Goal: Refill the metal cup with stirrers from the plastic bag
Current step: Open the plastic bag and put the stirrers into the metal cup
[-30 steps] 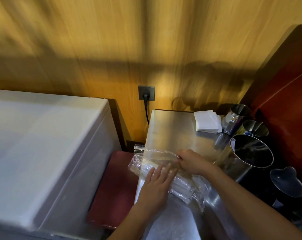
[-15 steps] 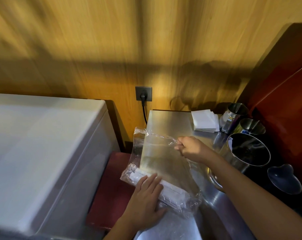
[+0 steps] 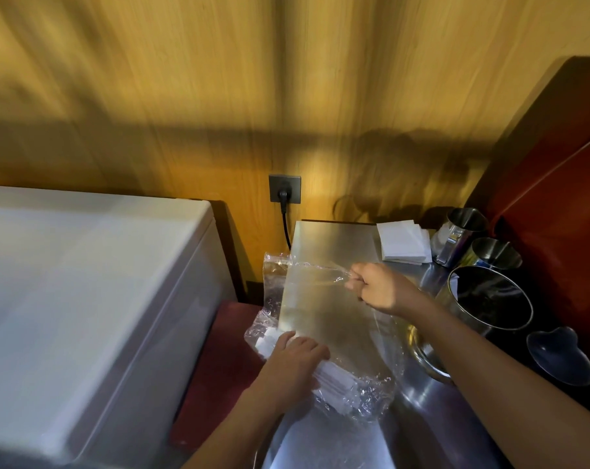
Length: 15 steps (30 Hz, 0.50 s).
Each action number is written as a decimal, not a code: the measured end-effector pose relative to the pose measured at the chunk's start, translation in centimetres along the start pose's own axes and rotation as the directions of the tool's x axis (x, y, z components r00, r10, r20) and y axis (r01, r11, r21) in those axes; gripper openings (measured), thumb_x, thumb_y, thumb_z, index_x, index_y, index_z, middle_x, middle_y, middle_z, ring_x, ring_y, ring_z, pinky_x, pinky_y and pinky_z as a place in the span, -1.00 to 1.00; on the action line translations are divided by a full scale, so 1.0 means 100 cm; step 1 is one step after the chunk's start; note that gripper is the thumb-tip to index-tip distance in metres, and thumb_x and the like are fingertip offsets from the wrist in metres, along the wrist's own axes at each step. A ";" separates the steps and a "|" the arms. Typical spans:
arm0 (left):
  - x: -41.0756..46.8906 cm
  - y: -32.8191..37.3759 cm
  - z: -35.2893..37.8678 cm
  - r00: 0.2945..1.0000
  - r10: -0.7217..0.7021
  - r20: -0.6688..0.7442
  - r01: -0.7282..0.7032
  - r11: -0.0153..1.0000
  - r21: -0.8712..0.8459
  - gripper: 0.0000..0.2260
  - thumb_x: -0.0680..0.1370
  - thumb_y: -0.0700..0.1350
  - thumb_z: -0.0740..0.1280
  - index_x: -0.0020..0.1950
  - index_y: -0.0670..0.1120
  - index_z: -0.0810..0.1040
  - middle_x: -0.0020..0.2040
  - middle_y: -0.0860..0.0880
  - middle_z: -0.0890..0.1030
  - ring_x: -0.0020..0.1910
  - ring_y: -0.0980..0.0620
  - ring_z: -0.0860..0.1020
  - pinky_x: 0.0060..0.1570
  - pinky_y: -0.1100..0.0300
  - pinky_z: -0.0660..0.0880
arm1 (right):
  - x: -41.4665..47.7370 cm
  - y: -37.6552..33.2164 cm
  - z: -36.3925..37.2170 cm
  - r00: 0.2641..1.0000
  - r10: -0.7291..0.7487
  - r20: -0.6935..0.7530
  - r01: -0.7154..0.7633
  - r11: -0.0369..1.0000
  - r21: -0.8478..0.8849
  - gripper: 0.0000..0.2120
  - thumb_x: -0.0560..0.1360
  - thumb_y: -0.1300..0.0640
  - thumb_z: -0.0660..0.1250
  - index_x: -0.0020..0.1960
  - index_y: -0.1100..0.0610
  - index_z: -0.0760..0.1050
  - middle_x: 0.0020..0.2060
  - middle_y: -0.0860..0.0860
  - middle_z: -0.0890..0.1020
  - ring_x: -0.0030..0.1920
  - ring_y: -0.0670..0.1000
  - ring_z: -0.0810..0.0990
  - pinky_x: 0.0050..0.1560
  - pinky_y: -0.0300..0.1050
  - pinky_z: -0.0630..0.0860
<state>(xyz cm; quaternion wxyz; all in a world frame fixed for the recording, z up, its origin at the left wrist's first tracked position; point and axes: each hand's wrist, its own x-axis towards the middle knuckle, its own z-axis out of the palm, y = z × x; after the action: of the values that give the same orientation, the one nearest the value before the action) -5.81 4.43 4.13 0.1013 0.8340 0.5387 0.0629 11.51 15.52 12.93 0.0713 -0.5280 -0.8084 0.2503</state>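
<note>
A clear plastic bag (image 3: 324, 309) lies stretched over the steel counter (image 3: 334, 238). A bundle of white wrapped stirrers (image 3: 334, 384) sits at its near end. My left hand (image 3: 293, 360) presses down on that bundle through the plastic. My right hand (image 3: 378, 287) pinches the bag's far edge and holds it pulled up and taut. Two small metal cups (image 3: 464, 228) (image 3: 494, 253) stand at the back right by the wall; what they hold is not visible.
A large dark metal container (image 3: 489, 299) stands just right of my right wrist. A stack of white napkins (image 3: 403, 243) lies at the counter's back. A white chest appliance (image 3: 84, 299) fills the left. A wall socket with a black cable (image 3: 285, 189) is behind.
My right hand has lifted the bag's edge up and away from me, spreading the plastic flat. My left hand slid nearer and left onto the stirrer bundle.
</note>
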 end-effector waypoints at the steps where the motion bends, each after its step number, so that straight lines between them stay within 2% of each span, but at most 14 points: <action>1: -0.001 0.001 0.000 0.999 -0.010 -0.031 0.010 1.000 0.011 -0.59 0.44 -0.13 0.33 0.27 -0.04 0.37 0.21 0.00 0.46 0.28 0.04 0.35 0.39 0.15 -0.02 | 0.000 0.001 -0.001 1.000 -0.001 -0.011 0.001 1.000 0.011 -0.77 0.54 0.11 0.17 -0.30 0.04 0.33 -0.28 0.10 0.55 -0.25 0.05 0.51 -0.27 -0.08 0.39; 3: -0.007 0.003 0.001 0.994 -0.009 -0.105 0.014 0.999 0.040 -0.53 0.35 -0.08 0.41 0.25 -0.05 0.44 0.09 -0.01 0.54 0.12 -0.03 0.48 0.30 0.13 0.23 | -0.001 0.005 -0.005 0.999 -0.007 -0.050 0.008 1.000 0.012 -0.72 0.54 0.10 0.18 -0.34 -0.01 0.28 -0.35 0.02 0.51 -0.30 0.00 0.48 -0.33 -0.13 0.33; 4: -0.011 0.005 0.001 0.992 -0.011 -0.122 0.016 0.999 0.048 -0.49 0.28 -0.03 0.47 0.21 -0.04 0.49 -0.01 0.00 0.57 0.00 -0.02 0.54 0.18 0.15 0.37 | 0.000 0.006 -0.008 0.997 -0.012 -0.074 0.012 1.000 -0.006 -0.70 0.54 0.10 0.19 -0.36 -0.03 0.26 -0.37 -0.01 0.48 -0.32 -0.02 0.46 -0.37 -0.15 0.31; 6: -0.020 0.010 0.004 0.985 0.005 -0.175 0.005 0.998 0.058 -0.51 0.16 0.01 0.48 0.09 0.02 0.58 -0.14 0.02 0.58 -0.16 0.00 0.57 -0.01 0.21 0.45 | 0.000 0.009 -0.013 0.994 -0.013 -0.113 0.008 0.999 -0.049 -0.68 0.54 0.12 0.20 -0.36 -0.05 0.23 -0.39 -0.05 0.45 -0.34 -0.07 0.43 -0.40 -0.17 0.28; 8: -0.028 0.011 0.011 0.979 0.021 -0.205 -0.013 0.999 0.040 -0.57 0.17 0.00 0.43 0.04 0.02 0.60 -0.06 -0.02 0.60 -0.07 -0.04 0.59 0.07 0.15 0.42 | 0.001 0.011 -0.018 0.990 -0.004 -0.138 -0.010 0.995 -0.099 -0.74 0.54 0.13 0.19 -0.31 -0.04 0.26 -0.34 0.00 0.50 -0.32 -0.03 0.46 -0.37 -0.14 0.32; 12: -0.048 0.012 0.022 0.990 -0.013 -0.144 0.017 0.999 0.029 -0.50 0.33 0.27 0.33 0.16 0.02 0.57 0.28 -0.02 0.54 0.27 0.01 0.49 0.28 0.08 0.38 | 0.002 0.013 -0.023 0.983 0.002 -0.181 -0.031 0.987 -0.159 -0.79 0.55 0.11 0.18 -0.27 -0.01 0.29 -0.31 0.02 0.52 -0.33 -0.03 0.44 -0.39 -0.17 0.26; 15: -0.054 0.009 0.019 0.974 0.032 -0.223 -0.049 0.996 -0.071 -0.73 0.45 0.12 0.29 0.03 0.01 0.60 0.29 0.02 0.54 0.33 0.06 0.42 0.34 0.11 0.18 | 0.004 0.009 -0.024 0.980 0.002 -0.197 -0.033 0.988 -0.154 -0.82 0.55 0.07 0.18 -0.23 0.02 0.32 -0.32 0.00 0.49 -0.31 0.01 0.46 -0.34 -0.14 0.29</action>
<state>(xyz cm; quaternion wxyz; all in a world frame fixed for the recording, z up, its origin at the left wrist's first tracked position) -6.88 -1.05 2.54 0.0711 0.8282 0.5266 0.1779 12.97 16.95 14.53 0.1067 -0.5611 -0.8099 0.1335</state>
